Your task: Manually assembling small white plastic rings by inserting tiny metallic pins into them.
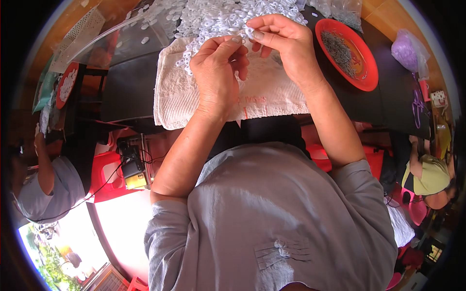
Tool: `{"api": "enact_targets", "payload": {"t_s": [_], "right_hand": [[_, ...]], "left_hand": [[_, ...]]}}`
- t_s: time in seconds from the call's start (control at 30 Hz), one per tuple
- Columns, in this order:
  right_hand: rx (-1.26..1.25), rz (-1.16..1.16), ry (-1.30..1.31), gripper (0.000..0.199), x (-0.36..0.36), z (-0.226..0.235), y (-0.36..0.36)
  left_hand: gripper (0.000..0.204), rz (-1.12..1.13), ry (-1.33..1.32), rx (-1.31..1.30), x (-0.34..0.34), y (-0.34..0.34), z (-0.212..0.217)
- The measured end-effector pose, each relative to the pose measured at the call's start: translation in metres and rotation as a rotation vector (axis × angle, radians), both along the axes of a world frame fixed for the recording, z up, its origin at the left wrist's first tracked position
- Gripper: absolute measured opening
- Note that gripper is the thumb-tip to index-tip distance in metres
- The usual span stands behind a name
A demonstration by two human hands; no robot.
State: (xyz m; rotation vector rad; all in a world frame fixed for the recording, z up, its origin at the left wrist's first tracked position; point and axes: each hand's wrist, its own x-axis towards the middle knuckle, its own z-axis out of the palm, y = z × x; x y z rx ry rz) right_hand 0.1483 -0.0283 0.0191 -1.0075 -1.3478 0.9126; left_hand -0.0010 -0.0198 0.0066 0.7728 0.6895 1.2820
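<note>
My right hand pinches a small white plastic piece with a hole in it, between thumb and forefinger. Close beside it, my left hand has its thumb pressed against its forefinger; whatever lies in that pinch is too small to make out. Both hands are above a cream towel spread at the table's near edge. A heap of similar white plastic pieces covers the table beyond my fingers, and a few have spilled onto the towel's left side.
To the right stands a red oval tray holding many small grey metal parts. Clear plastic bags lie behind it, and a purple bag farther right. Another person sits at the left, one more at the right.
</note>
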Motion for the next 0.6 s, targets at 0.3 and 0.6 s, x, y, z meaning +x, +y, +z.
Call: {"api": "enact_targets", "payload": {"t_s": [0.3, 0.6], "right_hand": [[0.019, -0.029, -0.033, 0.018, -0.0043, -0.0006, -0.0009], [-0.063, 0.005, -0.034, 0.017, 0.0002, 0.0012, -0.0006]], "left_hand": [[0.010, -0.010, 0.015, 0.026, 0.0018, -0.0001, 0.0003], [0.010, -0.048, 0.021, 0.028, 0.0044, -0.0012, -0.0045]]}}
